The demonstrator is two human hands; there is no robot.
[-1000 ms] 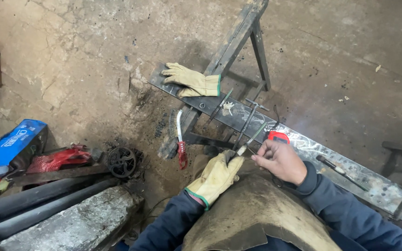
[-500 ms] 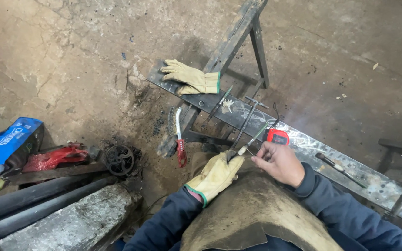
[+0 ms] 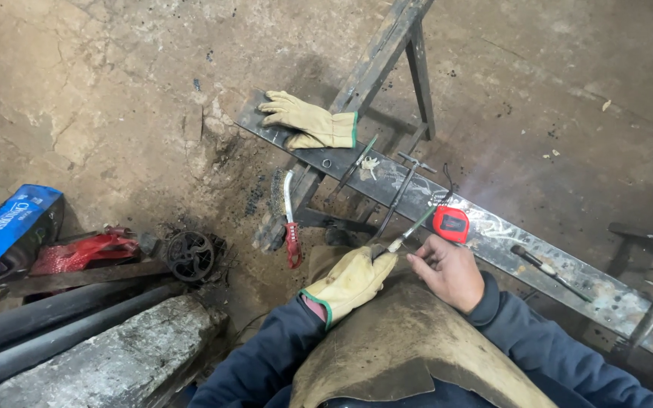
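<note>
Left hand [image 3: 351, 281], gloved, is clamping a thin rod [image 3: 410, 230] at the steel bar's [image 3: 508, 245] edge; bare right hand [image 3: 447, 270] is pinching it (unprotected fingers risk burns or cuts).

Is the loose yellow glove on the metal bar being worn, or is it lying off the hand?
Off. The spare glove lies flat and limp on the metal bar, with no arm in it.

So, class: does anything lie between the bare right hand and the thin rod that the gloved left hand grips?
Nothing visible does. The right hand has its fingertips right at the thin rod, beside the gloved left hand. The red tape measure lies just beyond, on the steel bar, not between.
</note>
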